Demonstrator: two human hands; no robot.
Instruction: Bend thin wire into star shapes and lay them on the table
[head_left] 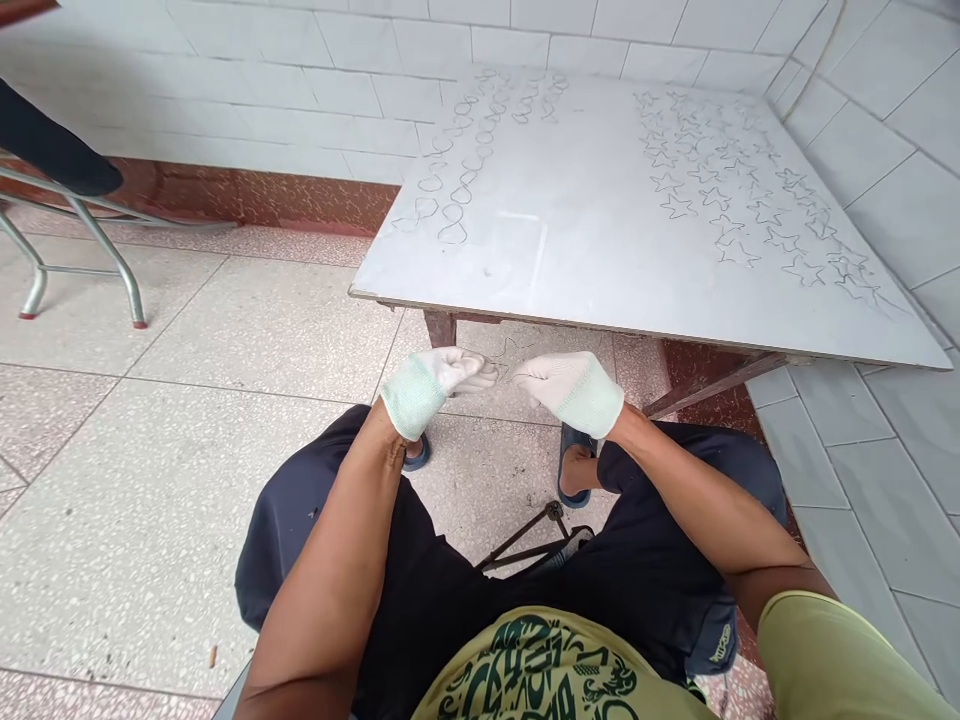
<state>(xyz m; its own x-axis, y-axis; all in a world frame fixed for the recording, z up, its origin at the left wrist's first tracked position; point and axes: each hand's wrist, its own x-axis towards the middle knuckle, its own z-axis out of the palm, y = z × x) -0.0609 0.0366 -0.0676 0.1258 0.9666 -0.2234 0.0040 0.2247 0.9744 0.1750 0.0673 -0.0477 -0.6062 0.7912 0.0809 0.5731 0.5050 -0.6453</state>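
You're prob. mid-bend on the wire (511, 350) — pinched in both L hand (459, 371) & R hand (561, 382), nr table (585, 260) edge — so next move likely needs steady fingertips.

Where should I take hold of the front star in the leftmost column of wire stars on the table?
Probably pinch the star by its near-left wire, with the right hand coming from the front left and slightly above. It looks a thin outline lying flat; bare tabletop lies on that side, while other stars sit behind and right.
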